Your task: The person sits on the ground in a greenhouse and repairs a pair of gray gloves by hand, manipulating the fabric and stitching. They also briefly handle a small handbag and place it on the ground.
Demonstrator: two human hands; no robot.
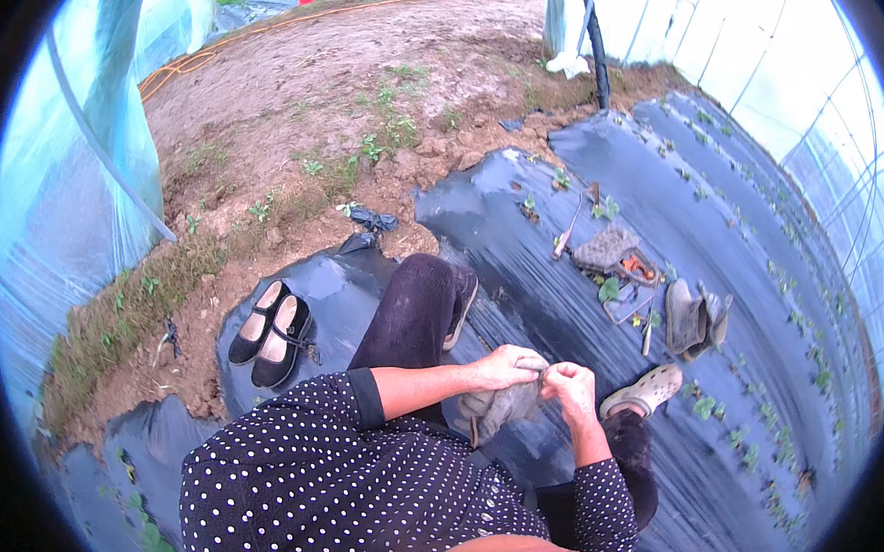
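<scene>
Both of my hands work on a soft grey cloth piece that looks like a work glove; it hangs between them above my lap. My left hand is closed around its upper left edge, a grey tip showing by the fingers. My right hand pinches the upper right edge, close to the left hand. I sit with knees bent. A beige clog is on my right foot, just beyond the right hand. Folds and fingers hide part of the cloth.
Black plastic film covers the ridges, with small green plants growing through it. A pair of black shoes stands at left. Grey boots, a grey cloth bundle and a thin handled tool lie at right. Clear sheeting hangs far left.
</scene>
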